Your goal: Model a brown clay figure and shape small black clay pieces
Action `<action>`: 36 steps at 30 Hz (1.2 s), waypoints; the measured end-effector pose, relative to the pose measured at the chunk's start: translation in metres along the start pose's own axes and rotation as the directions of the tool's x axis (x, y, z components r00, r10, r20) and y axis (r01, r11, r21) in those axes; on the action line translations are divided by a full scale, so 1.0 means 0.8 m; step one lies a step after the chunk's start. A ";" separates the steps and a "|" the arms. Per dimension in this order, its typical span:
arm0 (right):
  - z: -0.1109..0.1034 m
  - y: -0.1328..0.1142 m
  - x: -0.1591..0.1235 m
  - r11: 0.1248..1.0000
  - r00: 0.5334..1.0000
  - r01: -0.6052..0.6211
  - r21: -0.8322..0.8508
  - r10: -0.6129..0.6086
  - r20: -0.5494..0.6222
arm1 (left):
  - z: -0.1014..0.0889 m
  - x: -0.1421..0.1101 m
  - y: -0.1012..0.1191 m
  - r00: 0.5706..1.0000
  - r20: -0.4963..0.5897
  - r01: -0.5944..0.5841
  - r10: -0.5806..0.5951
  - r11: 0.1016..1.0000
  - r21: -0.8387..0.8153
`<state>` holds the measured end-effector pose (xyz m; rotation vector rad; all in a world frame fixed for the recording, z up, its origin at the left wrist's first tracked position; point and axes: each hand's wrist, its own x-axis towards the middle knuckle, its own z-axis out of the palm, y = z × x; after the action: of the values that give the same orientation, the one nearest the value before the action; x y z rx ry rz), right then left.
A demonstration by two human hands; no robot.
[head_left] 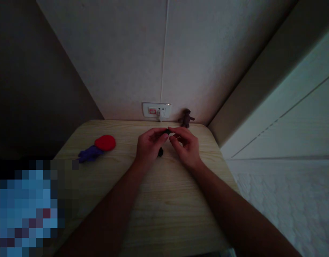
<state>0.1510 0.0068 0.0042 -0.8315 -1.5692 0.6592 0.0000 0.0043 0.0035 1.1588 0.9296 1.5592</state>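
Note:
A small dark lump [168, 131], maybe modelling clay, is held between my two hands above the table's far half. My left hand [149, 145] is closed, pinching it between thumb and forefinger. My right hand [187, 144] is closed around its other side, forefinger tip against the lump and thumb just below. The lump's exact shape is too dark and small to make out. Under my left hand, a second dark lump [160, 152] lies on the light wooden tabletop [164, 200], partly hidden by that hand.
At the back right, a small brown figure [186, 118] stands near the wall. A red disc [105, 142] and a purple piece [90, 154] lie at the left, touching. A wall socket [156, 110] with a white plug is behind; a blurred-out blue patch [26, 207] covers the lower left.

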 end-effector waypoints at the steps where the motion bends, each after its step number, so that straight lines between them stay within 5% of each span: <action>1: 0.000 0.000 0.000 1.000 1.000 0.005 -0.010 -0.005 0.002 | 0.000 0.000 0.001 1.000 -0.006 -0.002 0.002 1.000 0.014; 16: 0.007 -0.006 -0.004 0.999 0.999 -0.024 -0.022 0.025 0.023 | -0.003 0.000 0.002 0.999 -0.048 0.004 -0.001 0.998 0.055; 31: 0.008 0.000 -0.003 0.997 0.998 -0.064 0.031 0.064 0.006 | -0.007 0.000 0.005 0.999 0.039 -0.043 0.037 0.985 0.166; 36: 0.010 0.003 0.001 0.928 0.959 -0.279 0.248 0.281 0.028 | -0.005 -0.001 0.006 0.997 0.071 -0.034 0.024 0.990 0.137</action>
<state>0.1434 0.0091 0.0015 -0.8726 -1.3361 1.0363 -0.0049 0.0018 0.0069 1.3210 0.9911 1.4864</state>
